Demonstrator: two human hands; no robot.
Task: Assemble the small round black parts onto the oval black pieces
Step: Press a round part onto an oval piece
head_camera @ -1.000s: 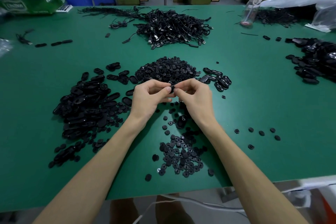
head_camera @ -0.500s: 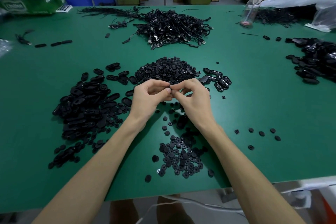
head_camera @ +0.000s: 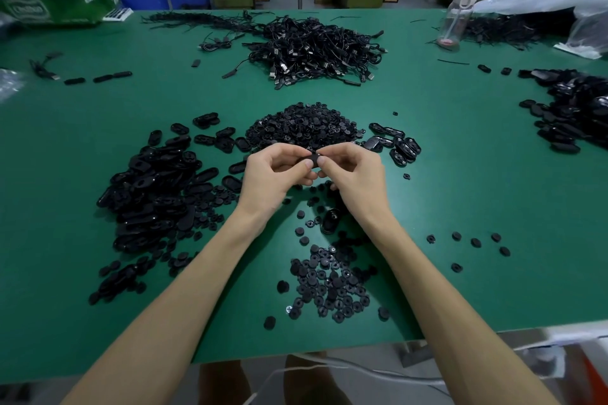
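**Hands pinch one oval black piece over the tabletop; fit unconfirmed**

Left hand (head_camera: 273,174) and right hand (head_camera: 355,174) meet fingertip to fingertip above the tabletop (head_camera: 493,174). Each pinches one end of a single oval black piece (head_camera: 311,160) between thumb and forefinger, with the other fingers curled. A small dark shape sits at the top of the pinch. It is too small to tell whether it is a round part, or whether it is seated.

Nearest the person lies a loose scatter of small round black parts (head_camera: 329,286). Just beyond it, below the right wrist, is a lone oval piece (head_camera: 330,220). A large heap of oval pieces (head_camera: 154,181) lies to the left. Past the hands is a dense mound of round parts (head_camera: 302,125), and further back a tangle of black cables (head_camera: 316,49). A clear bottle (head_camera: 457,16) stands at the far right.

Risks, as judged:
- The round part may go in tilted, because the fingertips hide the socket.
- Uneven thumb pressure could flick the part out, and it would be lost among identical black stock.
- A finished piece dropped near either heap would mix with unassembled ones, as nothing separates the piles.
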